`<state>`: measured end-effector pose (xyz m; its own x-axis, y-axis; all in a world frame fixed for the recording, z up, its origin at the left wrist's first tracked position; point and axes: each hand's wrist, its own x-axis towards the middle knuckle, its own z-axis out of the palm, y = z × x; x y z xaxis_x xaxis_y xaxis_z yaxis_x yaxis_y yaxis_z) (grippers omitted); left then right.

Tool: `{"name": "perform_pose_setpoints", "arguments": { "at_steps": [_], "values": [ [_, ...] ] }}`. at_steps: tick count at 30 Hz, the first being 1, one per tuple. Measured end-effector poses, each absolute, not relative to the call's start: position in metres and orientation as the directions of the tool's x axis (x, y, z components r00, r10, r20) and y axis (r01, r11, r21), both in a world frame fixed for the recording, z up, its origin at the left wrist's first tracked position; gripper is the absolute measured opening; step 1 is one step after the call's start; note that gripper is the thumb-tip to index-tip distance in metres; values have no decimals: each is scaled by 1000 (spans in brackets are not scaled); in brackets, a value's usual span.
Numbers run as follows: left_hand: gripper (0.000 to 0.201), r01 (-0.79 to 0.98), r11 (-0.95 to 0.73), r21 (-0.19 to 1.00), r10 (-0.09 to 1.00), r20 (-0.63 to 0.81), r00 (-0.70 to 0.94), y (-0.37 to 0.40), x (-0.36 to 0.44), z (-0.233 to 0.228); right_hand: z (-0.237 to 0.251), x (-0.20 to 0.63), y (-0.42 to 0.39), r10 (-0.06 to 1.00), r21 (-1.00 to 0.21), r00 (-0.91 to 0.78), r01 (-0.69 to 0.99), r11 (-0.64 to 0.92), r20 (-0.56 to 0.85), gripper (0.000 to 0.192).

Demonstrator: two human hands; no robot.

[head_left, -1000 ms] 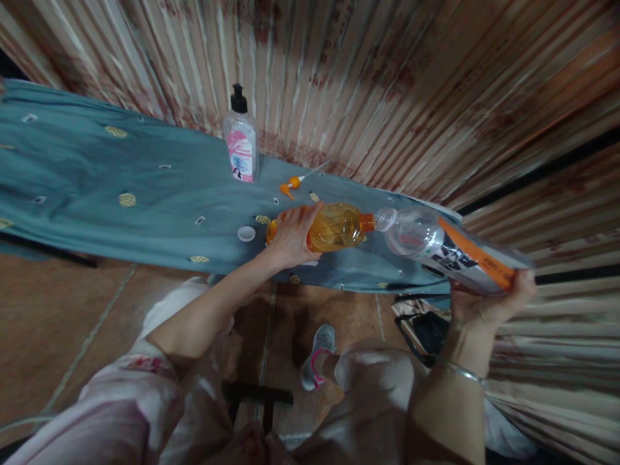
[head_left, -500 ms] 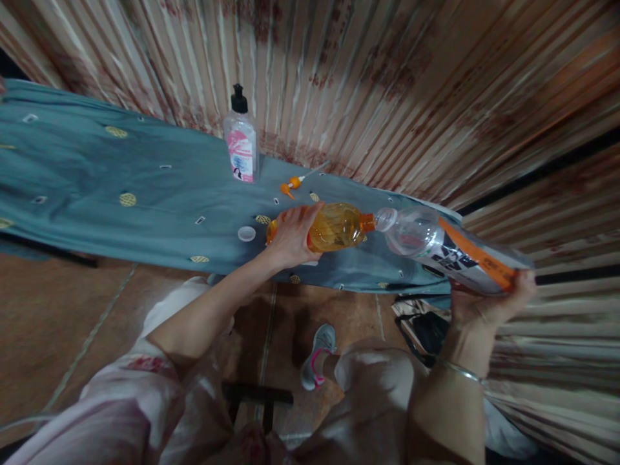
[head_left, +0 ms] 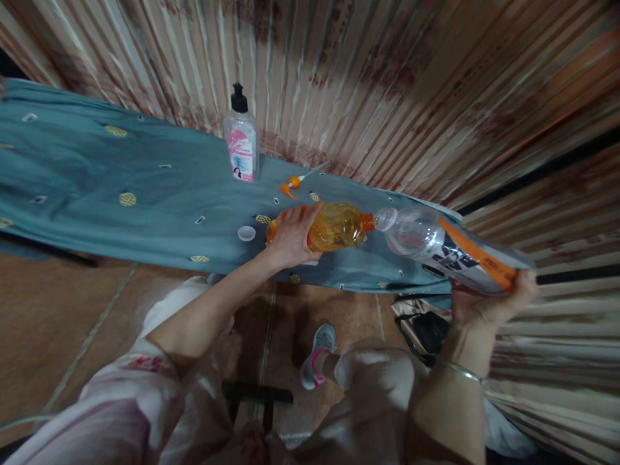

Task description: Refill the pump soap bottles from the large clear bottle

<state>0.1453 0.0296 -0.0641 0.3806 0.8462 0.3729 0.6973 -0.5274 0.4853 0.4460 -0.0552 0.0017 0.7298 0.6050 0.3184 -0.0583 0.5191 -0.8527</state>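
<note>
My left hand [head_left: 294, 237] is wrapped round the body of an amber see-through bottle [head_left: 339, 227], which is tilted with its neck to the right. In my right hand [head_left: 489, 300] is a clear plastic bottle [head_left: 421, 236] with an orange and black label, held near its base and tipped so its mouth points left. The two mouths meet end to end. Whether liquid passes between them I cannot tell. Just behind the amber bottle lies an orange pump top [head_left: 292, 185] with a thin tube. A small whitish cap [head_left: 247, 233] rests left of my left hand.
A clear pump bottle [head_left: 241, 145] with a black top and pink label stands at the back of the narrow table with a blue-green cloth [head_left: 159, 200]. Pleated curtains [head_left: 300, 77] hang behind and to the right. A bag [head_left: 426, 329] sits below the table's right end.
</note>
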Motion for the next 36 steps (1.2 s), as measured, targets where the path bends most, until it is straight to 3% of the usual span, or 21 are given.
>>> {"name": "perform_pose_setpoints", "arguments": {
  "at_steps": [11,28,36],
  "values": [
    [91,701,-528,479,846,375,380,29,145,-64,-1,449,-55,603,-840,707,-23,543,371,38],
    [91,699,-529,482,845,378,379,30,146,-65,2,446,-54,591,-854,738,-40,519,325,40],
    [91,693,-528,490,846,373,381,29,145,-64,1,447,-56,612,-845,692,-5,535,383,35]
  ]
}}
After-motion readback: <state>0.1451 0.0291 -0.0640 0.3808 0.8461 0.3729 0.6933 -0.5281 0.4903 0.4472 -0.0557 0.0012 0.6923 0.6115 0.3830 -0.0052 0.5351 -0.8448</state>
